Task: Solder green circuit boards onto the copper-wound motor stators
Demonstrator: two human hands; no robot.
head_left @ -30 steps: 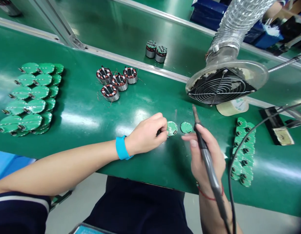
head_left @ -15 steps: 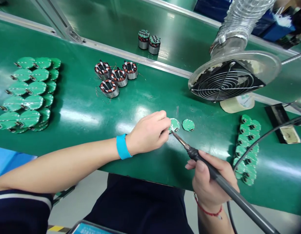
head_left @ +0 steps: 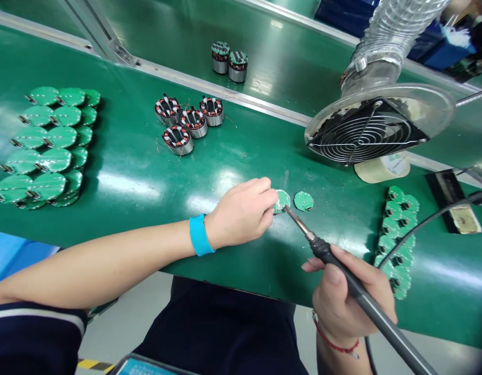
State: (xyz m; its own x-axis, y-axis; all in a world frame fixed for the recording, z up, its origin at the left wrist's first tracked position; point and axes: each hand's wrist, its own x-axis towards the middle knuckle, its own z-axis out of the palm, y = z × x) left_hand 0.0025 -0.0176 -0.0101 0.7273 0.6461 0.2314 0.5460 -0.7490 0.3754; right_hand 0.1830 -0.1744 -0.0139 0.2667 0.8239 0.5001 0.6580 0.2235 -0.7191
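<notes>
My left hand (head_left: 243, 212), with a blue band at its wrist, is closed on the left edge of a round green circuit board (head_left: 282, 200); the fingertips are partly hidden. In my right hand (head_left: 350, 299) is a soldering iron (head_left: 352, 284), held like a pen. Its tip meets the board's right edge, beside a small dark part. Just right of that lies a second round green board (head_left: 304, 201), untouched, flat on the green bench.
Stacked round boards (head_left: 55, 158) stand at the left, smaller ones (head_left: 395, 239) at the right. Several wound motor stators (head_left: 193, 122) sit mid-bench. Two stators with boards (head_left: 238, 66) stand behind the rail. A fume extractor fan (head_left: 361, 140) hangs above a tape roll (head_left: 383, 166).
The soldering iron's tip has shifted right across the held board to its right edge, and my right hand has moved right with it. My left hand keeps its grip.
</notes>
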